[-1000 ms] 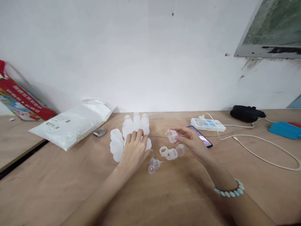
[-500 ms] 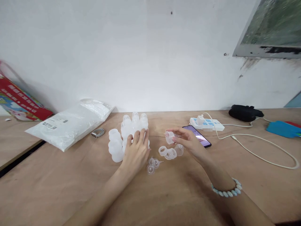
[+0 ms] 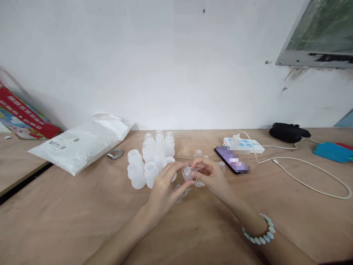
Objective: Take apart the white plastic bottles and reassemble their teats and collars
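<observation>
Between my hands is a clear ridged plastic bottle ring (image 3: 186,173), held above the table. The thumb and fingers of my left hand (image 3: 167,184) grip it from the left. My right hand (image 3: 211,176) pinches its right side, with a thin clear edge showing at the fingertips; the rest there is hidden. Just left of my left hand stand several frosted white bottles (image 3: 151,173), some with clear domed covers (image 3: 169,136) behind them. Partly hidden below my hands lie clear soft teats (image 3: 180,195). More clear rings and caps (image 3: 198,154) lie behind my right hand.
A phone (image 3: 230,160) and a white power strip (image 3: 255,146) with a cable lie at right. Further right are a black case (image 3: 288,132) and a blue item (image 3: 332,152). Leftward are a grey watch-like band (image 3: 114,154), a white plastic mailer (image 3: 79,143) and a red printed bag (image 3: 24,116).
My left hand has left the bottles and moved right to grip the clear ring. My right hand has brought the ring left and slightly down to meet it.
</observation>
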The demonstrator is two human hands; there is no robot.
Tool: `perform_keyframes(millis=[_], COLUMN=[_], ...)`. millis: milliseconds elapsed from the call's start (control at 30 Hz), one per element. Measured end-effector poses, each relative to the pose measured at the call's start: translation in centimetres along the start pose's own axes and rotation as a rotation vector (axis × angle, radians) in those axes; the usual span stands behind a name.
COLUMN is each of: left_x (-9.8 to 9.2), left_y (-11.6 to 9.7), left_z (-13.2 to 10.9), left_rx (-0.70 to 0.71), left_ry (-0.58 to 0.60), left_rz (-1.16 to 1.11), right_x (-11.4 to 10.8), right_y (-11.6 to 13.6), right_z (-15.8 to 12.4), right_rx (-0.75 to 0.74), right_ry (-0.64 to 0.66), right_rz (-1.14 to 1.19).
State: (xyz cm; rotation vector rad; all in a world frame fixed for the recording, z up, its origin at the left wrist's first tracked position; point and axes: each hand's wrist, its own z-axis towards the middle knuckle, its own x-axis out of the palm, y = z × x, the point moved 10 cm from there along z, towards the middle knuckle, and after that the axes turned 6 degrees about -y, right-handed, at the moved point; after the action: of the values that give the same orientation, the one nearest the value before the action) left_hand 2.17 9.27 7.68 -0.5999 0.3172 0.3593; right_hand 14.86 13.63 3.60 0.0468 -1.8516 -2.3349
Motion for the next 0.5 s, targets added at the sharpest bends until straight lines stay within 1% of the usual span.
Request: perform_keyframes(millis=[100,200,267,367,433,500], left_x=[-0.6,-0.9,-0.9,-0.9,-0.9,-1.0], left_y=[0.4,-0.1,-0.6,-1.2,-1.2,-0.5], left_z=[-0.2,-0.3,-0.3,-0.4,-0.3,-0.2], left_rx=[-0.029,0.014,0.057,0.100,0.082,0.010], left_ry=[-0.038,-0.061,-0.067,-0.074,-0.080,-0.086], left_rz=[-0.051,-0.089,-0.098,-0.106,-0.124,-0.155], right_x=[0.3,0.7,0.8,0.7,0.5,0.5], right_y=[1.0,1.3,1.4,1.4,1.4,1.5], right_z=[-0.2,-0.4,-0.5,-0.6,-0.6,-0.6], right_rx=[-0.073,-0.095,-0.114,-0.147,-0.153,-0.142], right_ry=[0.027,0.060,0.049,-0.009,-0.040,-0.039], right_rz=[-0.063,-0.081,-0.074,-0.076,-0.070,-0.054])
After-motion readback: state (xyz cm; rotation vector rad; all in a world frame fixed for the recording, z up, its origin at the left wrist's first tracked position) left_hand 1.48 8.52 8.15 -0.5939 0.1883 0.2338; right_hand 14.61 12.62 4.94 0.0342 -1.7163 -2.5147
